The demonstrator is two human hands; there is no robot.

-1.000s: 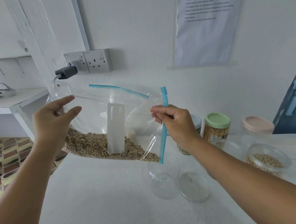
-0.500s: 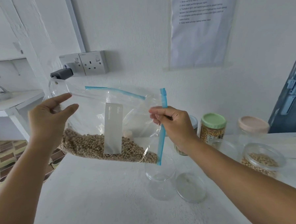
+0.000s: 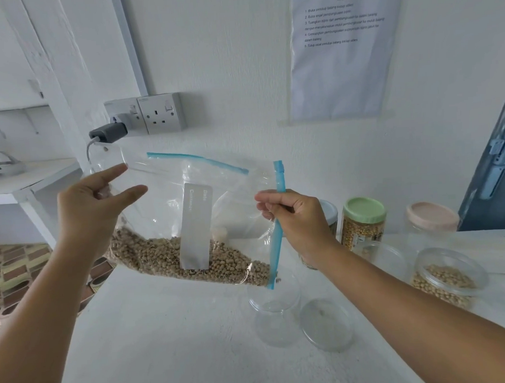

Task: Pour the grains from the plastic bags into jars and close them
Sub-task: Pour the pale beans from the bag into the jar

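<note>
— Little has been shifted: the plastic bag [image 3: 188,218] is still held above the table edge [image 3: 104,284].
— Gripped how?
— Pinched by left hand [image 3: 91,208] and right hand [image 3: 299,218], over the open jar [image 3: 273,310].

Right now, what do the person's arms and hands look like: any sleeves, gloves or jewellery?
Both forearms are bare as far as the picture shows, with no sleeve in view. The left hand and the right hand wear no gloves, and no ring, watch or bracelet shows. No markings are visible on either arm.
</note>
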